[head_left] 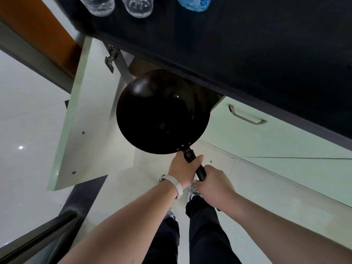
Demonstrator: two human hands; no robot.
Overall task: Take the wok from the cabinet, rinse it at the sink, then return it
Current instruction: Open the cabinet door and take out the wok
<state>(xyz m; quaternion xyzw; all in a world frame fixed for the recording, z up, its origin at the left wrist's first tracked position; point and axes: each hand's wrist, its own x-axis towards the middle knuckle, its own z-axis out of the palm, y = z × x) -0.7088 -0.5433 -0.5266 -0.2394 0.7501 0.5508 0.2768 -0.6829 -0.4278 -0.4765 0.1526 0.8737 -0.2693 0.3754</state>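
A round black wok [162, 113] hangs level in front of the open base cabinet, its far rim just under the dark countertop [247, 54]. Its black handle points back toward me. My left hand [183, 169] grips the handle close to the wok's rim; a white watch sits on that wrist. Behind it, my right hand [215, 182] grips the handle's rear end. The cabinet door [85, 115] stands swung open on the left, its hinge showing. The cabinet's inside is mostly hidden by the wok.
Two clear glass containers [99, 5] and a blue-filled one [194, 3] stand on the countertop's far side. A shut pale-green cabinet door with a metal handle [247, 115] is at right. My legs and shoes are below on the pale tiled floor [28, 130].
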